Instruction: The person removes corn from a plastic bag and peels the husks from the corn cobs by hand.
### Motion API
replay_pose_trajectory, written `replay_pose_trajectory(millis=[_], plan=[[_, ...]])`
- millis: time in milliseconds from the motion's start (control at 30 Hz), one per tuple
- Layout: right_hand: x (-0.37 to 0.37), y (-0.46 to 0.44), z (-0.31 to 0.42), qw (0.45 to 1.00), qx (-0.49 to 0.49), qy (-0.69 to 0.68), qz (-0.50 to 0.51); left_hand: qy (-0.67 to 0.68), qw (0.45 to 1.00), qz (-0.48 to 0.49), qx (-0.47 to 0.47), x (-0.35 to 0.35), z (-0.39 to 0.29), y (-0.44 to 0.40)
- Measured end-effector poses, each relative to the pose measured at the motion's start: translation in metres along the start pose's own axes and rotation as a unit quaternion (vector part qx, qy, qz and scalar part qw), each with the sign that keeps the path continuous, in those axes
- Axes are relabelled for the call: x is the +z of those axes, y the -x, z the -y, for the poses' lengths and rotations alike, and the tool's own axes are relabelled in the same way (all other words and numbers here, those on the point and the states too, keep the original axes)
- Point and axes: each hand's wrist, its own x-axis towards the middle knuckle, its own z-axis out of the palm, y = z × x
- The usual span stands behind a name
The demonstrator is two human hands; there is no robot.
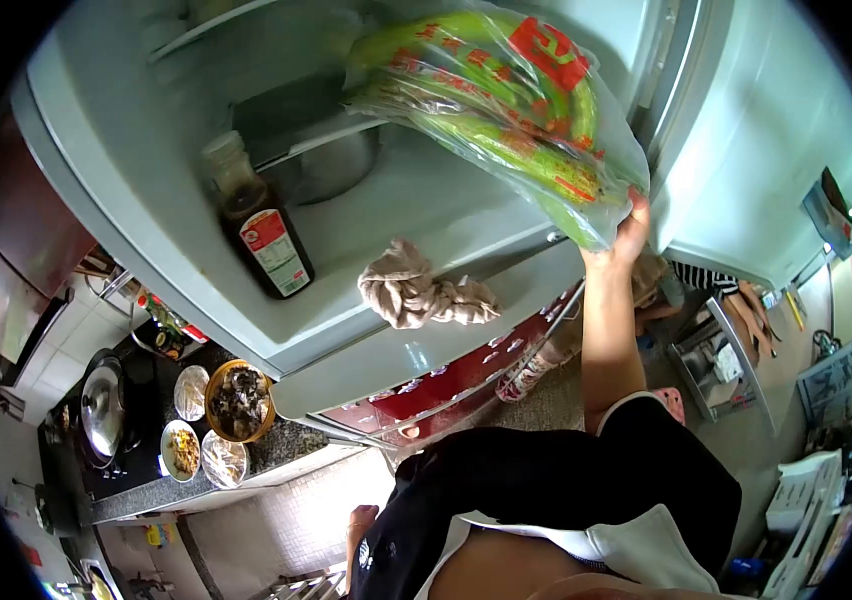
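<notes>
My right hand [629, 232] grips the lower corner of a clear plastic bag [546, 165] with red printing. Long, curved green vegetables [466, 125] fill the bag, their exact kind unclear through the plastic. It is held up in front of the open refrigerator compartment [426, 210]. My left hand [362, 517] hangs low beside my body, small in view, its fingers looking curled and nothing visible in them. On the compartment floor stands a bottle of dark sauce [264, 235]. A crumpled beige cloth [416, 290] lies over the compartment's front edge.
The refrigerator door [756, 130] is swung open to the right. At left, a counter [291, 440] carries a yellow-rimmed bowl [238, 400], several covered or filled dishes and a lidded wok [103, 405]. Near the open door is a drawer [711, 360], and another person's legs [536, 370] show below.
</notes>
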Motion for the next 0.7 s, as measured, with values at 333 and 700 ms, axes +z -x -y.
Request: replay_pose_trajectory(millis=[333,700], plan=[[-0.063,0.05,0.051,0.996,-0.055,0.05,-0.046,0.016,1.0,-0.005,-0.012,-0.021,-0.013,-0.007],[-0.073,0.074,0.077,0.988,-0.091,0.122,-0.003,-0.006,1.0,0.01,0.01,-0.008,-0.004,-0.009]])
